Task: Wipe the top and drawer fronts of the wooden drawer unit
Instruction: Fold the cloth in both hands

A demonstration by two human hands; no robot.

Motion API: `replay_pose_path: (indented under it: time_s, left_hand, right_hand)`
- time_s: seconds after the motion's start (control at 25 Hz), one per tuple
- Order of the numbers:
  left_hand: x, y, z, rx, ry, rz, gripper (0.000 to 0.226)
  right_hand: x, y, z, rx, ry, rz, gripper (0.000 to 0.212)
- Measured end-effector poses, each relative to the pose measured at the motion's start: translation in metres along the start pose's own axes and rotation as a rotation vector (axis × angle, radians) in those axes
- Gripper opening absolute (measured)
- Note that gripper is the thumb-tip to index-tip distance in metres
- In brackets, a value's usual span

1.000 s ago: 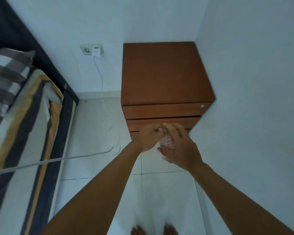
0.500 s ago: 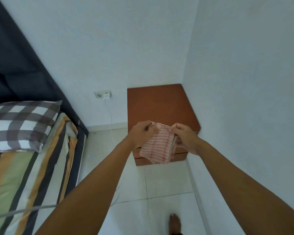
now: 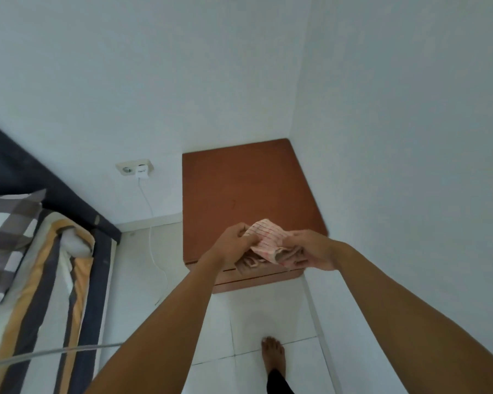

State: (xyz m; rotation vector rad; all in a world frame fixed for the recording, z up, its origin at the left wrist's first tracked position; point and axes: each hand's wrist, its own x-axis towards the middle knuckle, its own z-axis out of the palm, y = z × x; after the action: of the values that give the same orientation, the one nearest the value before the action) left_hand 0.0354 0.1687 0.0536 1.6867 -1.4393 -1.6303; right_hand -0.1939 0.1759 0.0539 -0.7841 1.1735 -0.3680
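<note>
The wooden drawer unit [image 3: 248, 194] stands in the corner of the room, its back and right side against the white walls. Its flat brown top faces the camera with nothing resting on it. Two drawer fronts [image 3: 256, 278] show as narrow strips along its near edge, partly covered by the hands.

Both hands hold a pale cloth [image 3: 268, 237] with thin red stripes in the air, over the near edge of the unit's top. The left hand [image 3: 232, 243] has its fingers curled round the cloth's left edge. The right hand [image 3: 310, 248] pinches the right side, where the fabric bunches into folds that hang down between the two hands. The cloth stretches from one hand to the other. It appears to be lifted clear of the wood, though the angle makes any contact hard to judge.

Left of the unit, a wall socket [image 3: 133, 167] carries a white plug [image 3: 141, 172], and a white cable [image 3: 153, 237] runs from it down to the tiled floor [image 3: 251, 317]. Further left lies a bed with a striped mattress [image 3: 40, 294] and a checked pillow [image 3: 9, 220] against a dark headboard [image 3: 26, 177]. A bare foot [image 3: 273, 355] stands on the tiles below the unit, near the right wall.
</note>
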Motion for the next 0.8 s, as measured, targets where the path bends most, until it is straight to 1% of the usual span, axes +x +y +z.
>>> replay_pose_path:
  time_s: [0.08, 0.16, 0.28, 0.36, 0.44, 0.52, 0.56, 0.68, 0.8]
  left_hand:
    - [0.043, 0.002, 0.007, 0.046, 0.019, -0.034, 0.024]
    - [0.081, 0.003, 0.014, 0.063, -0.028, -0.112, 0.023]
    - [0.131, -0.001, 0.035, 0.088, -0.067, -0.217, 0.010]
    - [0.156, -0.005, 0.053, 0.095, -0.064, -0.247, 0.007]
    - [0.179, -0.010, 0.068, 0.166, -0.007, -0.213, 0.008]
    - [0.203, -0.010, 0.078, 0.243, 0.047, -0.182, 0.017]
    - [0.213, -0.007, 0.081, 0.270, 0.047, -0.177, 0.021]
    - [0.242, -0.001, 0.091, 0.330, 0.031, -0.163, 0.032]
    - [0.252, 0.003, 0.100, 0.332, 0.084, -0.146, 0.036]
  right_hand:
    - [0.030, -0.001, -0.025, 0.021, 0.111, 0.059, 0.033]
    - [0.056, 0.001, -0.046, 0.041, 0.257, 0.084, 0.034]
    - [0.094, 0.006, -0.074, 0.071, 0.498, 0.094, 0.031]
    - [0.114, 0.010, -0.092, 0.038, 0.614, 0.116, 0.030]
    - [0.129, 0.012, -0.106, 0.004, 0.659, 0.176, 0.038]
    - [0.143, 0.019, -0.119, -0.031, 0.689, 0.236, 0.044]
    - [0.148, 0.022, -0.123, -0.044, 0.704, 0.256, 0.046]
    - [0.163, 0.027, -0.134, -0.119, 0.798, 0.255, 0.046]
    - [0.167, 0.027, -0.136, -0.275, 0.849, 0.317, 0.046]
